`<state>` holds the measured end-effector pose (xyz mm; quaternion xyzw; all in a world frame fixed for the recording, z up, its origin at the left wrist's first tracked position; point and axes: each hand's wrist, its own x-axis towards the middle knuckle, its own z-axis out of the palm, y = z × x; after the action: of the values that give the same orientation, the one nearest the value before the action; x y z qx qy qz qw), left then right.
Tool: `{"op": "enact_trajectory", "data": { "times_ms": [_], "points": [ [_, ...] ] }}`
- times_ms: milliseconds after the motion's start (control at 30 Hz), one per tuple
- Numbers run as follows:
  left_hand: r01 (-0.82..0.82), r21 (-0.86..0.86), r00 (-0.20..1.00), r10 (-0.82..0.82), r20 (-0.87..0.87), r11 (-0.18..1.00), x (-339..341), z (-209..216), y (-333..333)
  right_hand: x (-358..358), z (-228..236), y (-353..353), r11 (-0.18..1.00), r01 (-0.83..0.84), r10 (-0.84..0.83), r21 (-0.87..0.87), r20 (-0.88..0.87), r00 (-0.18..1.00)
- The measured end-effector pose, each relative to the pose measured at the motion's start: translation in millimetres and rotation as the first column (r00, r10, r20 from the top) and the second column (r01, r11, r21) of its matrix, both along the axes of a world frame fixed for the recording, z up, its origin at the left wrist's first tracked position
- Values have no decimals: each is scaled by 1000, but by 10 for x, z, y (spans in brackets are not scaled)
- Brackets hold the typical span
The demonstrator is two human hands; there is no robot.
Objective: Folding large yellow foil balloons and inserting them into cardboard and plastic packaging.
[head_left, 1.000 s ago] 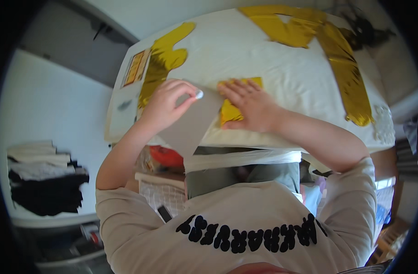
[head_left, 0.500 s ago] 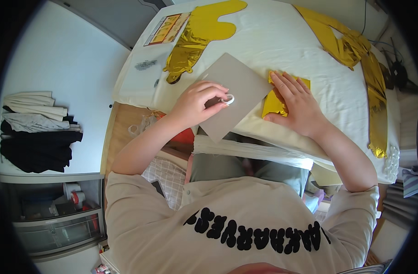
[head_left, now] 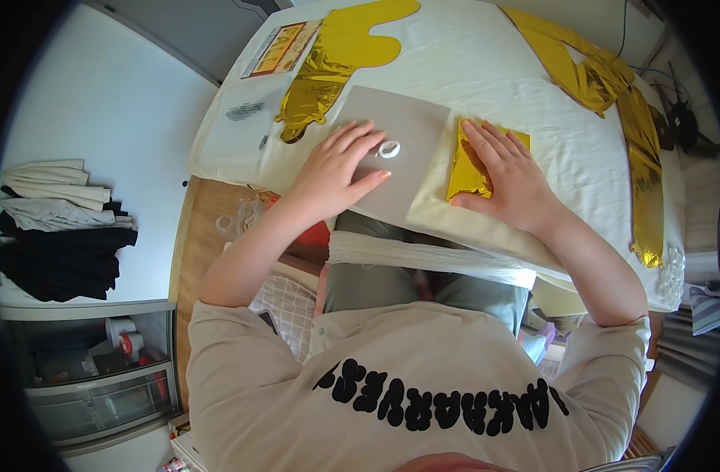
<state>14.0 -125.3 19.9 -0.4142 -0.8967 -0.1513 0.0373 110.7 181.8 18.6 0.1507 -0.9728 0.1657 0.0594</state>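
While two large gold foil shapes lie spread out flat and limp on the white-covered worktop (head_left: pixel 423 79), one at the far left (head_left: pixel 340 67) and one along the right side (head_left: pixel 639 145), a small rectangular packet of shiny gold foil (head_left: pixel 464 171) is folded up, not yet opened out. A small white ring, perhaps a coil of ribbon or tape (head_left: pixel 387 154), lies loose with nothing visibly fastened to it. So the spreading looks done for two pieces and undone for the packet; whether either flat shape is finished, I cannot tell.

The right hand (head_left: pixel 513 175) rests on the packet, fingers extended over its top and right part and thumb along its lower edge; it presses rather than grips. The left hand (head_left: pixel 335 171) lies over the left part of a smooth grey rectangular sheet (head_left: pixel 413 130), fingers and thumb parted, nothing visibly held. The white ring is on that sheet, just beside the left fingertips and apparently clear of them. The hands are well apart, with the ring and the sheet's bare right part between them, and the packet sits just right of the sheet, near its edge
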Motion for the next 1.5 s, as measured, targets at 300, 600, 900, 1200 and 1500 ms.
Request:
{"op": "enact_trajectory", "data": {
  "times_ms": [300,600,900,1200,1500],
  "points": [
    [-191,134,979,198,-38,972,173,-220,306,57,60,23,999,-17,17,33,18,1000],
    [-116,249,992,127,-27,961,458,-248,774,617,153,394,998,-11,4,56,135,991],
    [626,395,777,-582,-239,672,1274,-846,1068,1039,105,468,985,-156,154,-73,-27,988],
    [474,508,824,-566,34,719,1502,-981,1384,1170,129,242,976,-191,196,-107,34,980],
    [575,388,818,-502,-280,720,1196,-251,966,876,308,-25,903,-334,325,-271,-77,942]
  ]
}}
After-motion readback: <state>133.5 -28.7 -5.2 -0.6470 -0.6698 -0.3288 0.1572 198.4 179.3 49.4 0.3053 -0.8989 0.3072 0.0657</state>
